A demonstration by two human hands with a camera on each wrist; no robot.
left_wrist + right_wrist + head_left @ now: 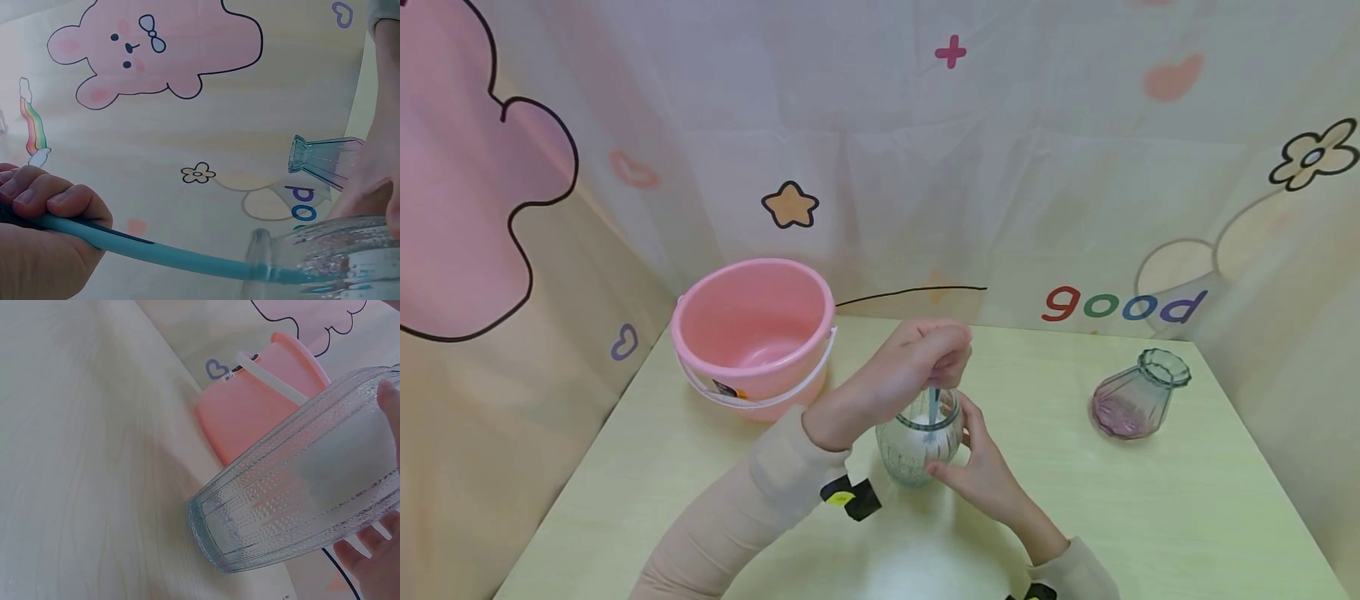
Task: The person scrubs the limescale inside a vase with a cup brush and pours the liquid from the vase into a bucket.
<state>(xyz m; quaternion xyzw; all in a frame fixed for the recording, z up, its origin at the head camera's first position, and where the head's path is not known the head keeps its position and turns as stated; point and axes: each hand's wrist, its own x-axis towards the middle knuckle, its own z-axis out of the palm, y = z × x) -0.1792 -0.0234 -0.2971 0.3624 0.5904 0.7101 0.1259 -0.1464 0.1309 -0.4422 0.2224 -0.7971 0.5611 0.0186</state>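
My left hand grips the light blue handle of what looks like a bottle brush. Its white head is inside a clear ribbed glass vase, blurred by the textured glass. With fingers and thumb around the vase's side, my right hand holds it near the middle of the table. The left hand is just above the vase's mouth.
To the left stands a pink bucket with a white handle. A second glass vase, purple at its base, is at the right of the table. A printed curtain hangs behind.
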